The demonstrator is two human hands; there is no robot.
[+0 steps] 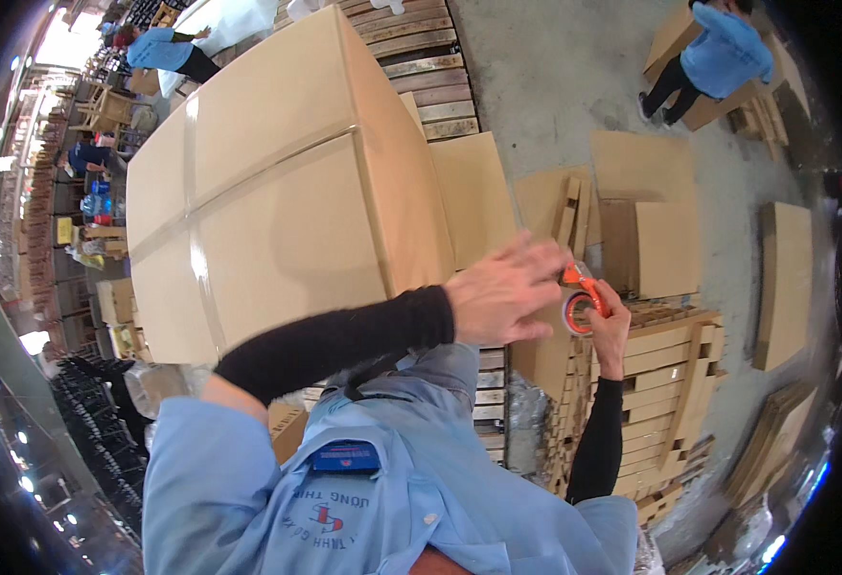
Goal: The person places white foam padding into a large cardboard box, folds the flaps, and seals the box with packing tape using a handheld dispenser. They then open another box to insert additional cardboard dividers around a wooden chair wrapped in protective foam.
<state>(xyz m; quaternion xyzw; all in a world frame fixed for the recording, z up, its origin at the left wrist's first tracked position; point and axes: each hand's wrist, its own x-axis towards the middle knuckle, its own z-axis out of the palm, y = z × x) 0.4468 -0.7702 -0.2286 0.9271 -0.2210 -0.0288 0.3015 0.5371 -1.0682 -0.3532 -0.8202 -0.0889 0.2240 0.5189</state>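
My right hand grips an orange tape gun with a roll of tape in it, out to the right of the big box. My left hand reaches across beside the tape gun's head, its fingers apart and slightly blurred. Whether a strip of tape runs between the fingers and the tape gun cannot be made out. Left of my hands stands a large closed cardboard box, with clear tape running across its top and crossing the taped seam. Black sleeves cover both my forearms.
Wooden slats lie beyond the box. Flat cardboard sheets and a stack of wooden pieces lie to the right. One person bends over cardboard at the far right; another person works at the far left.
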